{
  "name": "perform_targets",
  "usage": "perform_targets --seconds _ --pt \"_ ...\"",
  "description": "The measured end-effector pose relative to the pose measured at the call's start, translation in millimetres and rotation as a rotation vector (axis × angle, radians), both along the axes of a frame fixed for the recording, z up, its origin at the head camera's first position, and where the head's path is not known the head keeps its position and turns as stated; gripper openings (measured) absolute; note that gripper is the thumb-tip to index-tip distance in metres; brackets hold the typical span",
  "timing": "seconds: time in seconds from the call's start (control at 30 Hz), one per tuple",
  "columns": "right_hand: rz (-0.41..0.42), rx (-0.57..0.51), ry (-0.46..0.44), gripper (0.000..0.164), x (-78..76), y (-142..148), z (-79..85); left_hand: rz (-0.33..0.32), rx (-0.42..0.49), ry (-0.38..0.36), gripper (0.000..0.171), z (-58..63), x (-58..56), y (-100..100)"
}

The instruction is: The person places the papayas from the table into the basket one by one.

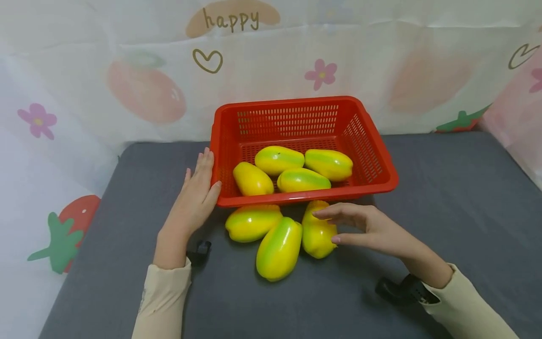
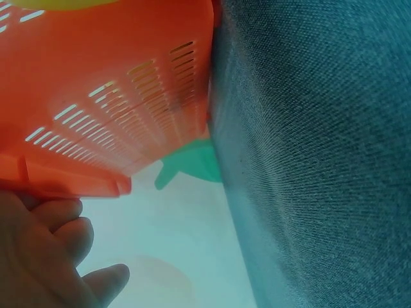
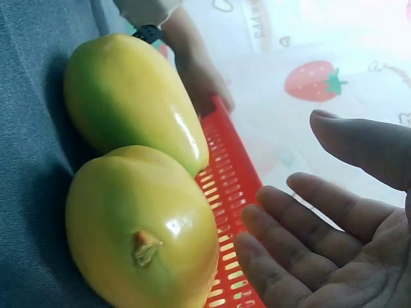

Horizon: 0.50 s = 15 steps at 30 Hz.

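A red plastic basket with slotted walls holds several yellow-green papayas. My left hand rests along the basket's left side with its fingers straight; in the left wrist view its fingertips are right at the rim. In front of the basket lie 3 more papayas: a left one, a middle one and a right one. My right hand is over the right papaya, thumb and fingers spread. The right wrist view shows the palm holding nothing, beside a papaya whose stem end faces the camera.
A dark grey cloth covers the table. Behind the basket hangs a pale printed curtain with fruit and flower pictures, which continues along the left side. Black bands with small devices sit at both wrists.
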State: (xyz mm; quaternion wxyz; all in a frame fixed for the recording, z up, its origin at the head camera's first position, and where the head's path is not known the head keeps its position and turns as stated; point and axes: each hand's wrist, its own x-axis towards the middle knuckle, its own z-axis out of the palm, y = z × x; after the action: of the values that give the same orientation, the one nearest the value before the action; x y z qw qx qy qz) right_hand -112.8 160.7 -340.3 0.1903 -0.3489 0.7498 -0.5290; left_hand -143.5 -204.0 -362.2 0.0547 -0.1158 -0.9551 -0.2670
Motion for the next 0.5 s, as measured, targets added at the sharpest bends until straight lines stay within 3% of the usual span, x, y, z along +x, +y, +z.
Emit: perform_targets --seconds 0.27,0.5 --pt "-0.084 0.017 0.024 0.045 4.3 1 -11.6 -0.009 0.005 0.013 0.065 0.3 0.2 0" --pt "-0.224 0.073 0.156 0.042 3.8 -1 -20.9 -0.013 0.008 0.012 0.064 -0.1 0.5 0"
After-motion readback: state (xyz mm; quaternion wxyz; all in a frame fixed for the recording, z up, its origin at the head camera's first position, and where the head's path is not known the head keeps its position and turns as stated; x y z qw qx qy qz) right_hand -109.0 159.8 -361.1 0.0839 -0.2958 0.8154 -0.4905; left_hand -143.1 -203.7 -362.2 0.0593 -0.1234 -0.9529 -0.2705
